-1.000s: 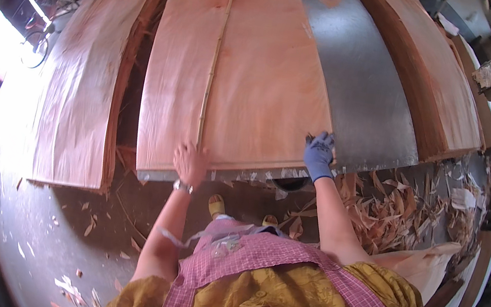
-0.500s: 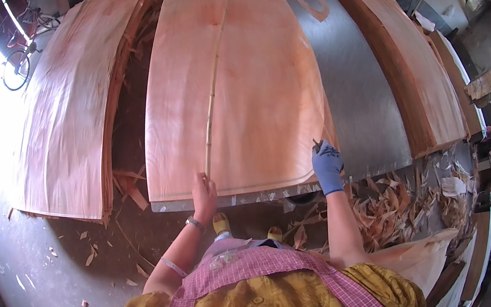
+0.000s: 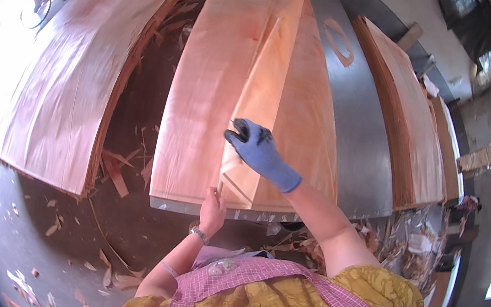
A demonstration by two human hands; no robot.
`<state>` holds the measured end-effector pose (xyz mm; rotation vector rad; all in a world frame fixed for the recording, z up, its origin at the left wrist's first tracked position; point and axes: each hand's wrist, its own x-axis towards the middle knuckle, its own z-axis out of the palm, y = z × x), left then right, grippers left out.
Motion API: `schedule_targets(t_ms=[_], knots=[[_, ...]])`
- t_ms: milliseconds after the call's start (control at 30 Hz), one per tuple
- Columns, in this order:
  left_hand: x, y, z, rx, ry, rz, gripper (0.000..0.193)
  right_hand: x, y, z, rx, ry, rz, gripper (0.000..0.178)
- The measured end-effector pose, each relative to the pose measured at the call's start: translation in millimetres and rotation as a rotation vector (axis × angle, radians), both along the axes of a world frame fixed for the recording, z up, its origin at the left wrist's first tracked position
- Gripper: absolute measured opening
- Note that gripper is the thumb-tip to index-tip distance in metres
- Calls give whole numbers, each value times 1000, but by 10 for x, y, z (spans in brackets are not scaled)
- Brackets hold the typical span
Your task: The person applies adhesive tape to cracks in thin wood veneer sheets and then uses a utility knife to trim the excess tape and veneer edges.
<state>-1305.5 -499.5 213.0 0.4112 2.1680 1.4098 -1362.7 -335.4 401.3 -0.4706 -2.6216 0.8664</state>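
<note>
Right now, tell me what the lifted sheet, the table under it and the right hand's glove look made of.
Lifted sheet: thin wood veneer, pinkish, unfinished, visible grain, flexing.
Table: probably sheet metal, dull grey with a soft sheen.
Glove on the right hand: blue knit fabric, palm apparently dark-coated.

Veneer stacks: three — left (image 3: 74,70), centre (image 3: 217,86), right (image 3: 407,133)
Lifted veneer sheet (image 3: 264,93): one
Hands: two, one gloved
Metal table (image 3: 357,126): one

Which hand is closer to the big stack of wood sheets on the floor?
Left. The left hand is at the lifted strip's near end, closer to the floor stack; the gloved right hand is farther right.
</note>
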Motion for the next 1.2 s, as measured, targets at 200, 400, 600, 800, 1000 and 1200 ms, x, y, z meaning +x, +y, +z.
schedule_targets(t_ms=[200, 400, 600, 800, 1000, 1200], knots=[[138, -25, -390, 123, 55, -105, 59, -818, -608, -75, -200, 54, 285, 30], [467, 233, -199, 162, -301, 329, 47, -674, -813, -82, -584, -31, 290, 26], [395, 126, -20, 462, -628, 617, 25, -124, -508, -356, -825, -63, 278, 27], [260, -71, 406, 586, -671, 509, 25, 917, 14, -1092, -722, -607, 34, 41], [147, -258, 973, 822, -636, 481, 21, 727, -329, -834, -1191, -499, 201, 41], [304, -602, 1583, 1054, -580, 164, 33, 777, -526, 228, -1225, -198, -5, 34]])
